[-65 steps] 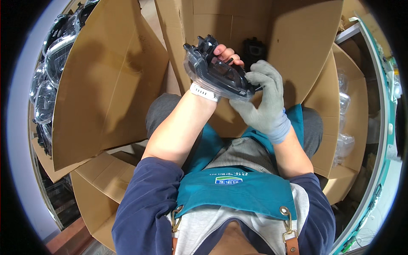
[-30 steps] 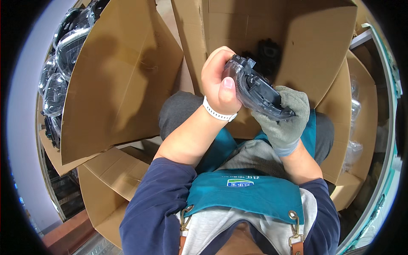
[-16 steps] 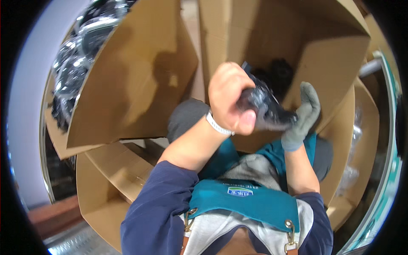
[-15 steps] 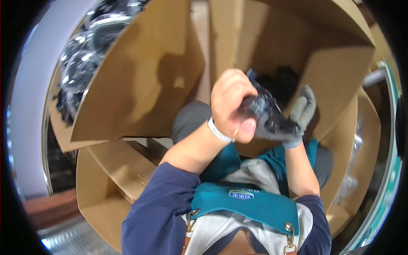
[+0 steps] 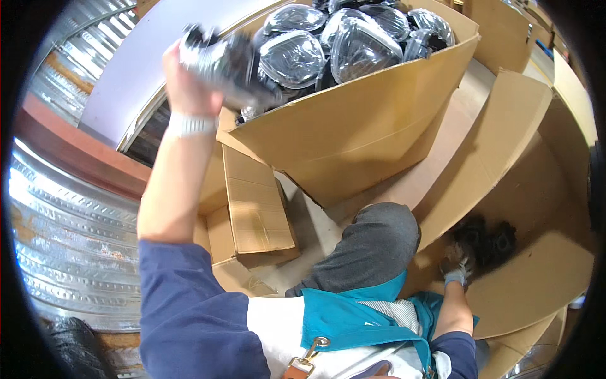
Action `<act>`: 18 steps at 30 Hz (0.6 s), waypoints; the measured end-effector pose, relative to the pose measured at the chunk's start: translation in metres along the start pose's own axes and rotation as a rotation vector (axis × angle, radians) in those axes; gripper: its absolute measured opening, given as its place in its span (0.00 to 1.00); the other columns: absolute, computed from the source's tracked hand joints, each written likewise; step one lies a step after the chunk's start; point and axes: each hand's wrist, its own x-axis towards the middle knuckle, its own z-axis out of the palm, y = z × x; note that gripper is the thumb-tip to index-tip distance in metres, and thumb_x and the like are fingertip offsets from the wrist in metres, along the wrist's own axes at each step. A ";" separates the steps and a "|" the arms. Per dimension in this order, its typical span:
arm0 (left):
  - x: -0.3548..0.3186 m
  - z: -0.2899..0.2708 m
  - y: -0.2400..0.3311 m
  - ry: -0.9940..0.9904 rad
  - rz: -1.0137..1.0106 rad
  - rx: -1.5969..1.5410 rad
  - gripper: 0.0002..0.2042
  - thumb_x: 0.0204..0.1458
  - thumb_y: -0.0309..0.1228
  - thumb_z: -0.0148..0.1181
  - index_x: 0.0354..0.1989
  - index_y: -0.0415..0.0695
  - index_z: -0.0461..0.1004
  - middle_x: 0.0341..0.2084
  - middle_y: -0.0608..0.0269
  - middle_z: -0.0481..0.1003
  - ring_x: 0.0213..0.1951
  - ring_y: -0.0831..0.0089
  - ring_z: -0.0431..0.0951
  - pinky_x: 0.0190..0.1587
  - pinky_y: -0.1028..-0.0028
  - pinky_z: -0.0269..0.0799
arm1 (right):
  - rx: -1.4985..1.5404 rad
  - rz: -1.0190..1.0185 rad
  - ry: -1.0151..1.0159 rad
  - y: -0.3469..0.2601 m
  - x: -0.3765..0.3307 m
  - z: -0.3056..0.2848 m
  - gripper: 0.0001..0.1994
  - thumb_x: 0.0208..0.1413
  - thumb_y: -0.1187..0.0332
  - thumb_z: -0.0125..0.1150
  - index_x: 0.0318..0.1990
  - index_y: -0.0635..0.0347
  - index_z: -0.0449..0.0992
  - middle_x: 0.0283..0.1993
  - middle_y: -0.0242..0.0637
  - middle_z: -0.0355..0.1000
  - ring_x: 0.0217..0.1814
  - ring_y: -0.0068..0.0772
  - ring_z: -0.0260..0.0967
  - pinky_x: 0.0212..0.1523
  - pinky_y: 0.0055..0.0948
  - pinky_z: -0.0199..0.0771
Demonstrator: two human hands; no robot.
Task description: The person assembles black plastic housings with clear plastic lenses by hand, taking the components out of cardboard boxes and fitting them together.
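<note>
My left hand (image 5: 189, 91), bare with a white band at the wrist, is closed on a black part in clear plastic wrap (image 5: 230, 66), raised at the upper left. Motion blurs this part. It is over the left end of a cardboard box (image 5: 366, 132) heaped with black parts in clear plastic (image 5: 366, 50). At the lower right, my right hand (image 5: 456, 268), in a grey glove, is down inside a deep cardboard box (image 5: 536, 290). It is right beside several dark black parts (image 5: 489, 243); shadow hides its fingers, so its grip cannot be made out.
A smaller open cardboard box (image 5: 259, 202) stands left of my knee (image 5: 379, 234). Ribbed shiny metal sheeting (image 5: 76, 234) and a reddish beam (image 5: 82, 148) lie along the left. A pale panel (image 5: 139, 69) rises behind the heaped box.
The view has swung left. My left hand has carried the wrapped part up and left, over the heaped box. My gloved right hand has left that part and gone down into the deep box.
</note>
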 end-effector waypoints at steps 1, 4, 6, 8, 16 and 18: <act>0.023 0.025 -0.009 0.091 -0.025 0.051 0.20 0.57 0.44 0.38 0.39 0.41 0.72 0.37 0.57 0.74 0.34 0.63 0.74 0.42 0.65 0.72 | -0.001 0.021 -0.002 0.024 0.025 0.022 0.38 0.51 0.45 0.56 0.68 0.41 0.50 0.73 0.43 0.40 0.74 0.48 0.36 0.66 0.58 0.47; 0.090 -0.003 -0.032 0.100 0.102 0.416 0.21 0.57 0.45 0.41 0.43 0.40 0.71 0.41 0.56 0.73 0.41 0.62 0.72 0.46 0.65 0.69 | -0.040 0.107 0.029 0.111 0.077 0.060 0.36 0.54 0.40 0.49 0.67 0.41 0.52 0.71 0.44 0.45 0.73 0.48 0.41 0.66 0.53 0.50; 0.119 0.008 -0.055 0.101 0.255 0.902 0.22 0.56 0.46 0.44 0.47 0.40 0.70 0.45 0.54 0.72 0.47 0.61 0.70 0.51 0.64 0.67 | 0.003 0.093 0.016 0.074 0.076 0.052 0.35 0.54 0.40 0.48 0.67 0.41 0.52 0.71 0.44 0.45 0.73 0.48 0.42 0.65 0.53 0.50; 0.142 0.019 -0.076 0.096 0.416 1.348 0.24 0.56 0.47 0.47 0.51 0.39 0.69 0.49 0.53 0.71 0.53 0.59 0.69 0.55 0.64 0.65 | 0.048 0.128 0.029 0.051 0.065 0.031 0.34 0.55 0.40 0.46 0.67 0.42 0.52 0.71 0.43 0.46 0.72 0.47 0.43 0.65 0.53 0.50; 0.151 -0.015 -0.118 -0.314 0.568 1.616 0.19 0.58 0.42 0.48 0.52 0.42 0.70 0.53 0.53 0.69 0.56 0.60 0.67 0.59 0.64 0.60 | 0.439 0.369 0.431 -0.035 0.021 -0.062 0.26 0.55 0.58 0.50 0.62 0.49 0.61 0.60 0.48 0.63 0.65 0.51 0.55 0.66 0.44 0.52; 0.142 -0.040 -0.069 -0.398 1.117 2.051 0.15 0.60 0.35 0.47 0.52 0.45 0.69 0.52 0.57 0.70 0.58 0.65 0.66 0.58 0.65 0.62 | 0.402 0.362 0.387 -0.038 0.003 -0.086 0.26 0.55 0.59 0.50 0.62 0.49 0.61 0.60 0.48 0.62 0.65 0.51 0.55 0.65 0.44 0.52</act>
